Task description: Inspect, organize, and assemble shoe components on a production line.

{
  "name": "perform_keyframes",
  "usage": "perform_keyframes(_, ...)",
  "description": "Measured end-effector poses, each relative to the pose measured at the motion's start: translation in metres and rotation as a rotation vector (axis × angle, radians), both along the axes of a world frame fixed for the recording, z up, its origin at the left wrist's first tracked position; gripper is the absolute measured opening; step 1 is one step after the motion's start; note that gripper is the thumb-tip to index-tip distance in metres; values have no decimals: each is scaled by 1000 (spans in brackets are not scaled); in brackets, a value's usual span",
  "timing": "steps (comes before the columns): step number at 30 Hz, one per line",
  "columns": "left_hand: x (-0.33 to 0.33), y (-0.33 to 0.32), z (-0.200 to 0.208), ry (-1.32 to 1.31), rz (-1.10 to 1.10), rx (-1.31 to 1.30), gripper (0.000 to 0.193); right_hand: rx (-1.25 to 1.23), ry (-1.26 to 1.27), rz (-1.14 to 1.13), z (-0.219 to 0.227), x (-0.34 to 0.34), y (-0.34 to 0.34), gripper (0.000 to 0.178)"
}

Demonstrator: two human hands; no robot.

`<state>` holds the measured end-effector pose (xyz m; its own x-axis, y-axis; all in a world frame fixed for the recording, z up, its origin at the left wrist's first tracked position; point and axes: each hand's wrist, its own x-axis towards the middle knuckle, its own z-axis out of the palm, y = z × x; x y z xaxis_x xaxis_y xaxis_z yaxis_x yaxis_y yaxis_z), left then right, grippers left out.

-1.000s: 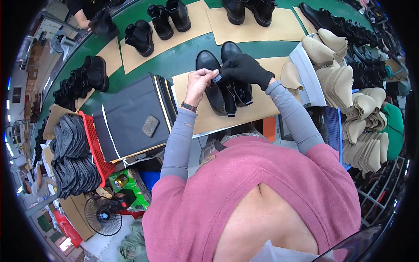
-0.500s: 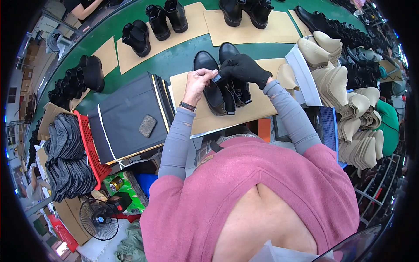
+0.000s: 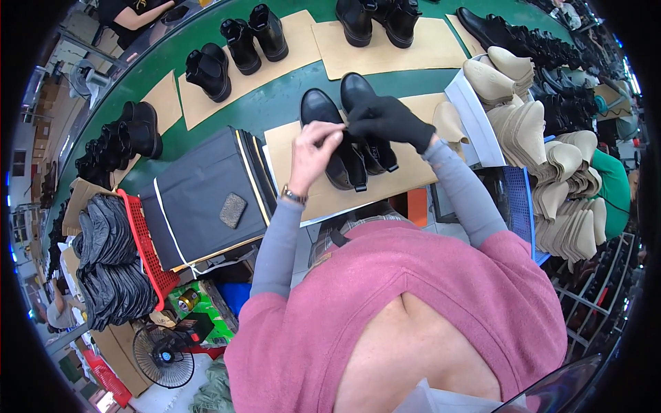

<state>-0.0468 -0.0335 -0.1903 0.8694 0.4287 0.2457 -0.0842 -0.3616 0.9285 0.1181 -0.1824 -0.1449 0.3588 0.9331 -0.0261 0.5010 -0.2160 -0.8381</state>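
My bare left hand [image 3: 313, 150], with a watch [image 3: 294, 195] at the wrist, is closed in a pinch. Its fingertips meet those of my black-gloved right hand [image 3: 394, 122], also closed. Whatever lies between the fingers is too small and covered to make out. Just beneath are two black ankle boots, the left boot [image 3: 319, 108] partly behind my left hand and the right boot [image 3: 356, 89] partly under the glove. Both boots have their toes pointing away from me and rest on a tan cardboard sheet [image 3: 413, 176].
On the green table [image 3: 286, 91], more black boots [image 3: 240, 45] stand on cardboard along the far side. Left of my hands lies a tied black stack [image 3: 186, 196] bearing a dark block [image 3: 233, 210]. Stacked beige insole-shaped pieces [image 3: 518, 134] and a white box [image 3: 475, 117] are at right.
A small bluish-grey piece showed at my left fingertips earlier; now it cannot be seen. My left hand has shifted slightly down and turned, and the fingertips of both hands have come together.
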Motion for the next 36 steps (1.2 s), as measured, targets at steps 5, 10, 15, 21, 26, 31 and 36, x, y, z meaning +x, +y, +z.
perform_keyframes(5,-52,29,3,-142,375,-2,17,235,110,-330,11,7,-74,19)
perform_keyframes(10,-17,54,59,-222,470,-26,14,134,96,-652,28,14,-173,16)
perform_keyframes(15,106,-43,157,-287,-221,426,16,18,-154,-704,58,-7,-252,12)
perform_keyframes(21,230,-266,174,-582,-1077,749,17,-347,-640,-745,66,-33,-371,12)
perform_keyframes(26,278,-443,141,-727,-1150,1120,11,-760,-815,-1217,84,-27,-487,15)
perform_keyframes(31,362,-522,115,-543,-1194,1160,9,-792,-774,-1227,34,-2,-582,21)
perform_keyframes(36,365,-526,121,-704,-1385,1315,8,-736,-671,-1068,22,4,-612,15)
